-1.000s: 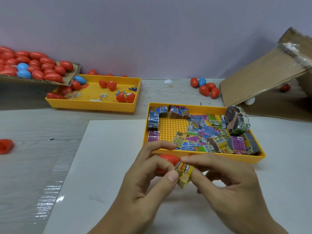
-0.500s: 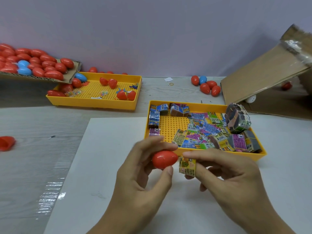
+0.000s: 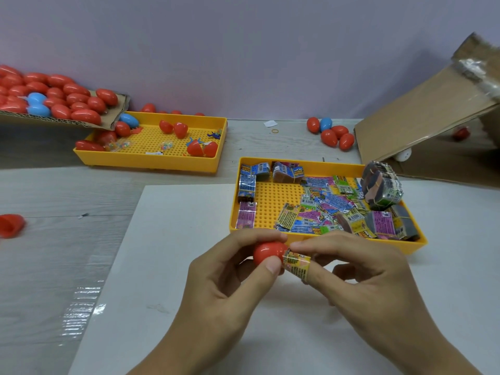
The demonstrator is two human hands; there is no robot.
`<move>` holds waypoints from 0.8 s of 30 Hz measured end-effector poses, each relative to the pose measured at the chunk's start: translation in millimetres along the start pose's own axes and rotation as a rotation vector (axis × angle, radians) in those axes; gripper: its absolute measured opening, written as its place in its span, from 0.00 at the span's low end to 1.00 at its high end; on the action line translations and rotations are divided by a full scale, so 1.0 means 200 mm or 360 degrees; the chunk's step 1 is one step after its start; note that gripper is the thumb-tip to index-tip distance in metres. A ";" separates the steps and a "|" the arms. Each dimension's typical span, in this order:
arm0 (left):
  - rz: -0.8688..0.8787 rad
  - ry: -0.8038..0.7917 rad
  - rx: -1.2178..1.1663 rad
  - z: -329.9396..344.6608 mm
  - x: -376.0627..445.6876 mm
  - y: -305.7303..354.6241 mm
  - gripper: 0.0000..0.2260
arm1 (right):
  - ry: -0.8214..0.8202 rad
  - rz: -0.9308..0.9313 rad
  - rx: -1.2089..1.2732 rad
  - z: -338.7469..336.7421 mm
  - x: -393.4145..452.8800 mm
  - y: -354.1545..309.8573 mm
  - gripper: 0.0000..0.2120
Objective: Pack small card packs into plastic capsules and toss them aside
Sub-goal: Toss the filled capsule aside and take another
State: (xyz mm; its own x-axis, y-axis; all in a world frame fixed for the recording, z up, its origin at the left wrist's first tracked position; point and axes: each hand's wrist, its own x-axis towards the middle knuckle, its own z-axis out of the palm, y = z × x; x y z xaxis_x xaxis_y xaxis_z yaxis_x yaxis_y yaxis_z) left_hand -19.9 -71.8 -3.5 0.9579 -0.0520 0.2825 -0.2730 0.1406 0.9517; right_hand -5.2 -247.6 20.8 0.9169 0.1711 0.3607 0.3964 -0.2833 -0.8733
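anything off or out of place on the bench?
Minor only: a lone red capsule half lies open on the table far left, apart from both trays. A rubber band and a paper scrap sit loose near the back wall. Nothing looks spilled or damaged.

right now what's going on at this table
A person is packing card packs into capsules. The left hand holds a red capsule half, and the right hand pinches a rolled card pack at its opening, not yet pushed inside. More packs lie in the near yellow tray. Capsules lie further back on the table.
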 end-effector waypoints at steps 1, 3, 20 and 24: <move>-0.0008 0.0008 -0.0020 0.00 0.00 0.00 0.13 | -0.0002 0.0008 -0.0013 0.00 0.00 0.00 0.09; -0.0015 0.0010 -0.0061 0.00 0.00 0.00 0.15 | -0.0009 0.0009 -0.0034 0.00 0.00 0.00 0.08; 0.0034 -0.0013 -0.0031 0.01 0.00 -0.02 0.17 | -0.0042 0.0037 0.0038 -0.02 0.01 0.00 0.07; 0.0033 -0.0020 -0.0033 0.01 0.00 -0.02 0.18 | -0.0046 0.0022 -0.0009 -0.02 0.01 0.00 0.08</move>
State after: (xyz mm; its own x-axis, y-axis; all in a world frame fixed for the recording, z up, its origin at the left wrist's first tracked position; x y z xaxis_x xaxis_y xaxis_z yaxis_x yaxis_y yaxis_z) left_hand -19.0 -73.4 -7.0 0.9508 -0.0611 0.3039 -0.2910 0.1620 0.9429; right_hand -3.0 -251.6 23.4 0.9206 0.1942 0.3388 0.3839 -0.2909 -0.8763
